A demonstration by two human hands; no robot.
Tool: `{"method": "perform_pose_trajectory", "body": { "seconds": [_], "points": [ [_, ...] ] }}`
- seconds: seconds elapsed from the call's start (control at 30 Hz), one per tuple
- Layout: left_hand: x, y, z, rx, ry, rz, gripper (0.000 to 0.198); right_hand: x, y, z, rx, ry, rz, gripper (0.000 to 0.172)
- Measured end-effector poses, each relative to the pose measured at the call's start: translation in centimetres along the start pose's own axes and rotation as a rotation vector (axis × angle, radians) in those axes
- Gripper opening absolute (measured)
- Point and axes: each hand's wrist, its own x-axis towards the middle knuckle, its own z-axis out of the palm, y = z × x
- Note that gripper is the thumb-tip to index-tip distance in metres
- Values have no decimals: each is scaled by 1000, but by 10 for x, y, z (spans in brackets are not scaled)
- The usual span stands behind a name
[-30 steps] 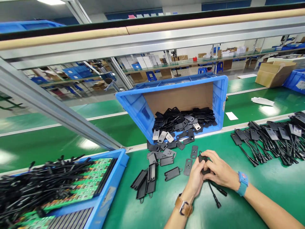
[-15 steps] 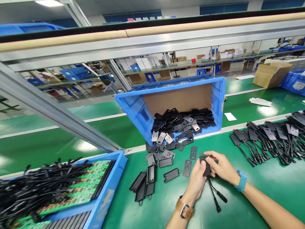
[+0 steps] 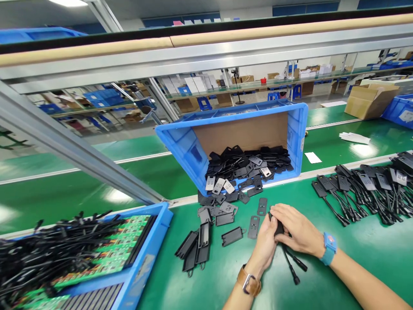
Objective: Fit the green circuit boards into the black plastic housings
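Observation:
Between both hands sits a small black plastic case (image 3: 278,228) with two short connector cables (image 3: 292,269) hanging from its lower end. My left hand (image 3: 265,240) is closed around its left side, thumb near the top. My right hand (image 3: 295,229) covers the upper face and right side, its fingers laid over the case, hiding most of it. Just left of my hands lie two flat black cover plates (image 3: 253,227). Farther left are an open case shell (image 3: 232,237) and a small pile of similar shells (image 3: 196,249).
A tilted blue bin (image 3: 305,137) spills black covers onto the green bench (image 3: 322,284). Cabled cases (image 3: 364,189) lie in a heap at right. A blue crate (image 3: 145,258) at left holds green circuit boards (image 3: 112,249) with black cables. A slanted metal post (image 3: 97,159) rises behind it.
My right hand has turned over the case, its fingers now covering the top where the case was visible before. My left hand keeps its hold, and the cables hang nearly as before.

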Motion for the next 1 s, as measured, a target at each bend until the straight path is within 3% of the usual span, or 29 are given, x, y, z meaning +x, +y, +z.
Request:
{"method": "perform_pose_trajectory", "body": {
  "seconds": [0.33,0.77,0.93,1.0],
  "points": [
    [-1,1,4,94,-90,28,44,3,-6,-4,97,44,29,74],
    [-1,2,3,252,-63,129,41,4,-8,-7,116,-27,42,72],
    [-3,3,2,213,-128,102,41,2,-7,-6,244,47,101,74],
    [-3,3,1,183,-136,78,40,1,-5,-5,317,107,173,67]
  ]
}}
